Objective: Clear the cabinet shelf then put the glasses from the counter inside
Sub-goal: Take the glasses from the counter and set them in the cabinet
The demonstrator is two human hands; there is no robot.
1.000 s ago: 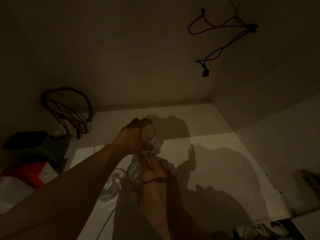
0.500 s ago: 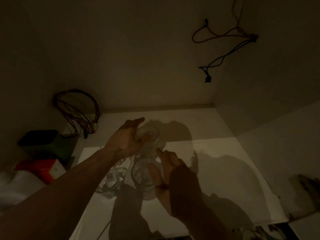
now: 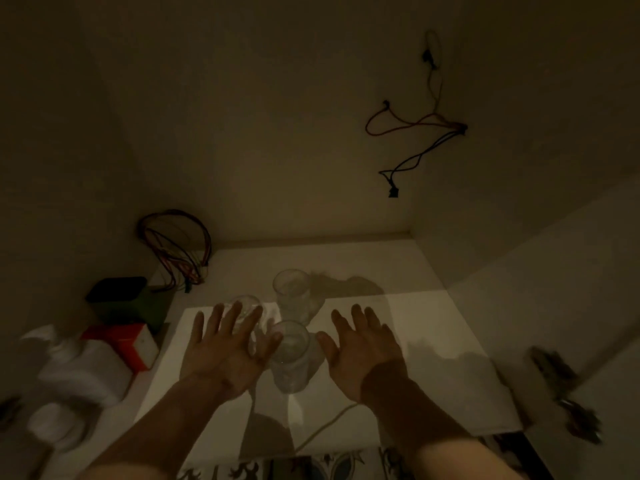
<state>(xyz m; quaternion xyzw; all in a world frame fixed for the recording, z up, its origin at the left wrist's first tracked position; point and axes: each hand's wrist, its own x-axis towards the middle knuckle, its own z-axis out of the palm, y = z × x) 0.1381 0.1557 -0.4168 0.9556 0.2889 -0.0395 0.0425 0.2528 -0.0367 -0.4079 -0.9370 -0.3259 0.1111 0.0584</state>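
On the cabinet shelf [image 3: 363, 268]: three glasses standing upright, close together near the middle.
Just changed: a second ago I gripped two of them; now both are set down and released.
Left hands [image 3: 225, 348]: open, fingers spread, empty, partly covering the left glass [image 3: 246, 308].
Right hands [image 3: 363, 344]: open, empty, just beside the front glass [image 3: 290, 355].
Back glass [image 3: 291, 294]: clear, plain, apart from both palms.
Task meaning: these look placed; I judge more may wait outside.

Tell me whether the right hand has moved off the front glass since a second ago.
Yes. The right hand has let go and drawn back to the right; the front glass now stands free on the shelf, fingers spread open.
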